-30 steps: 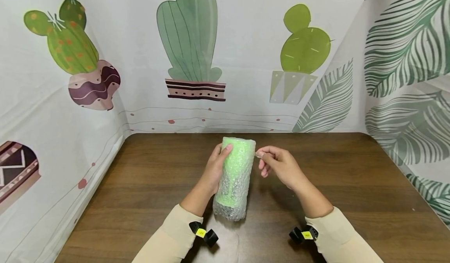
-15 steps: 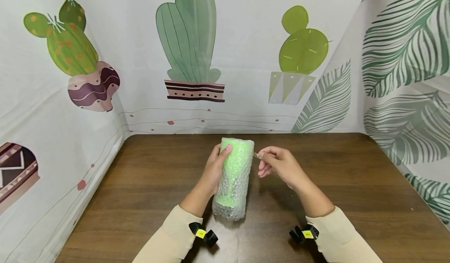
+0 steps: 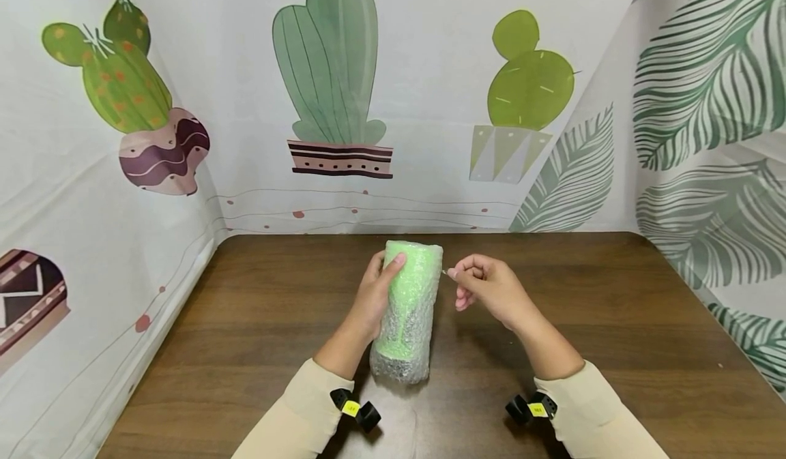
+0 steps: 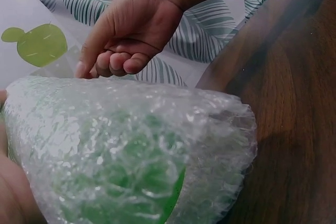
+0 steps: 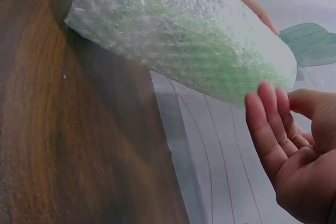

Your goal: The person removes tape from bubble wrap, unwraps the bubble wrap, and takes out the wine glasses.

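Observation:
A green cylinder-shaped thing wrapped in clear bubble wrap leans upright over the table in the head view; its exact kind is hidden by the wrap. My left hand grips it from the left near the top, thumb across the front. Beside its upper right edge, my right hand pinches a small clear strip, perhaps tape, between thumb and index finger. That strip reaches to the wrap's edge. In the left wrist view, the bubble wrap fills the front, with the right hand behind it.
The brown wooden table lies under both hands. Behind it hangs a white cloth printed with cacti and leaves, which also closes off the left and right sides. Each wrist bears a small black camera.
My right hand has shifted very slightly, with the clear strip showing more a half second ago and less now. My left hand and the wrapped cylinder have barely moved.

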Tool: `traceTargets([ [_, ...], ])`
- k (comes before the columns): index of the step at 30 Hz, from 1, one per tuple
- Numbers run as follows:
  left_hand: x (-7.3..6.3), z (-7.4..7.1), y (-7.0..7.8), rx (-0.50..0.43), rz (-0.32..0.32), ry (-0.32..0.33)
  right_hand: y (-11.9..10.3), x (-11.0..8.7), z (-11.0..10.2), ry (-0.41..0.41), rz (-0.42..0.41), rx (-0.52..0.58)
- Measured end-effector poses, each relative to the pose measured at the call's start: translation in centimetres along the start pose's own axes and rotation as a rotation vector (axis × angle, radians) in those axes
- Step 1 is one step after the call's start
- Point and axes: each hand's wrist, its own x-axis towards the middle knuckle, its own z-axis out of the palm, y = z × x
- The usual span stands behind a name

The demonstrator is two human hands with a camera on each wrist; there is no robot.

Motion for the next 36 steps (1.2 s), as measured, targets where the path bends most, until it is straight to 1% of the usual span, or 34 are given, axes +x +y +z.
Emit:
traceTargets([
  [7,0.04,0.08,-0.01,0.006,-0.001,-0.002,-0.05,-0.01,0.0,-0.055,-0.029,-0.016],
  [12,0.0,0.14,0.23,0.012,0.008,0.002,0.05,0.01,0.16,-0.073,-0.062,-0.018],
  [18,0.02,0.06,0.24,0.011,0.01,0.018,0.17,0.01,0.28,-0.062,-0.064,-0.034],
  [23,0.08,0.01,0.1,0.014,0.016,0.029,-0.16,-0.24,0.25,-0.008,-0.043,-0.105],
  [25,0.08,0.01,0.05,0.016,0.019,0.03,-0.29,-0.35,0.19,0.003,-0.032,-0.113],
  [27,0.06,0.01,0.0,0.017,0.021,0.03,-0.38,-0.41,0.15,-0.009,-0.028,-0.085],
  [32,0.06,0.05,-0.03,0.008,0.008,0.034,-0.55,-0.47,0.12,-0.047,-0.028,0.031],
  [36,0.03,0.11,-0.01,0.013,-0.016,0.031,-0.62,-0.49,0.08,-0.047,-0.022,0.045],
])
